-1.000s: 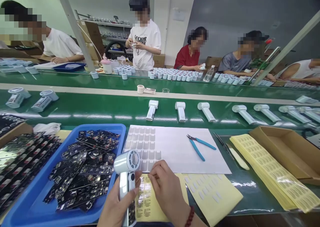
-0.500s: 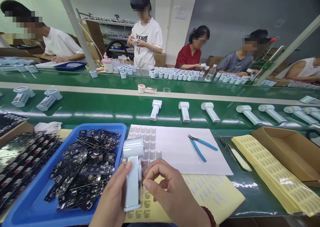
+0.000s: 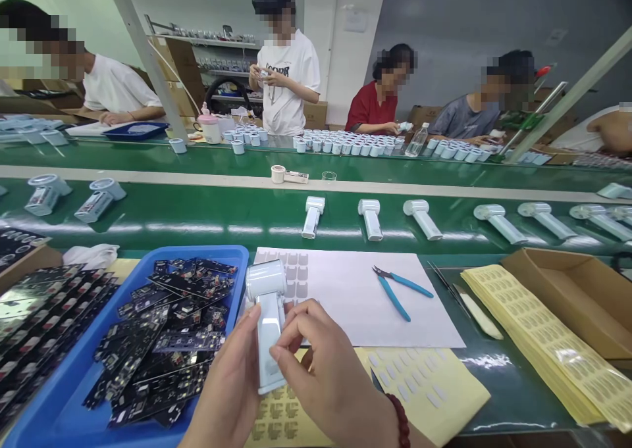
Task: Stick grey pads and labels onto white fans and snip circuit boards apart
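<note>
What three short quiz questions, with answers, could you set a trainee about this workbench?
1. What does the left hand hold?
A) a bottle
B) a pale blue gadget with a round head
C) a cardboard box

2. True or false: the blue-handled cutters lie on the white paper.

3. Fill in: the blue tray holds a loose heap of dark circuit ____.

Key: 1. B. 2. True. 3. boards.
</note>
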### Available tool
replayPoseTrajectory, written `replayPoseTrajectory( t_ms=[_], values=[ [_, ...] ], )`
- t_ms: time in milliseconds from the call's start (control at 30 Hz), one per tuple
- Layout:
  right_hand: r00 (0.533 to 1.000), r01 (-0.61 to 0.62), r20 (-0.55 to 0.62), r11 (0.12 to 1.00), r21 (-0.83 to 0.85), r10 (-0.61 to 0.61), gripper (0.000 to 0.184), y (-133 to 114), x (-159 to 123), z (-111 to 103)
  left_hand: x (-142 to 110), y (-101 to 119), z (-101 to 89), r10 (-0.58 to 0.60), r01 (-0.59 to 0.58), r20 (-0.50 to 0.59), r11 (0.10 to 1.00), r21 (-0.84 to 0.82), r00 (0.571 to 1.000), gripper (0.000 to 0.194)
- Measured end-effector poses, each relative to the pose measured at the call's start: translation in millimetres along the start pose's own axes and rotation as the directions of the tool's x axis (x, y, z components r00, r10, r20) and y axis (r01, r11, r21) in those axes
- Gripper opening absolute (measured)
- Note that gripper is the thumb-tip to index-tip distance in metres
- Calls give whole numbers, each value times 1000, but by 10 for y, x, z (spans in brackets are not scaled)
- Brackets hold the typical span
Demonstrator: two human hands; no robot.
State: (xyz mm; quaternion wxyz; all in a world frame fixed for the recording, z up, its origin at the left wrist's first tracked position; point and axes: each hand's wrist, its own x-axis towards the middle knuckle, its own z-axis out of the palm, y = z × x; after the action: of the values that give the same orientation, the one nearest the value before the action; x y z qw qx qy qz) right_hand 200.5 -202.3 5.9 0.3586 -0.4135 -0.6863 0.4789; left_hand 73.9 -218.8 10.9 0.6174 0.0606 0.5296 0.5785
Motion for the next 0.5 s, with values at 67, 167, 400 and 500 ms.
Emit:
replayPoseTrajectory(
  t_ms=[67, 167, 400, 500],
  values=[
    [997, 73, -27, 997, -41, -74, 13, 30, 13, 9, -30, 13, -8, -16, 18, 95, 1000, -19, 995, 47],
    [999, 19, -34, 993, 114, -15, 10, 39, 56, -10, -42, 28, -39, -15, 22, 245, 999, -27, 969, 59],
    [966, -59, -233, 976, 208, 108, 24, 214, 225, -267, 221, 298, -38, -3, -36, 292, 991, 128, 956, 65],
    [966, -83, -259, 935, -345, -10, 29, 463, 262, -399, 510, 611, 113, 38, -86, 158, 947, 311, 987, 50]
  ],
)
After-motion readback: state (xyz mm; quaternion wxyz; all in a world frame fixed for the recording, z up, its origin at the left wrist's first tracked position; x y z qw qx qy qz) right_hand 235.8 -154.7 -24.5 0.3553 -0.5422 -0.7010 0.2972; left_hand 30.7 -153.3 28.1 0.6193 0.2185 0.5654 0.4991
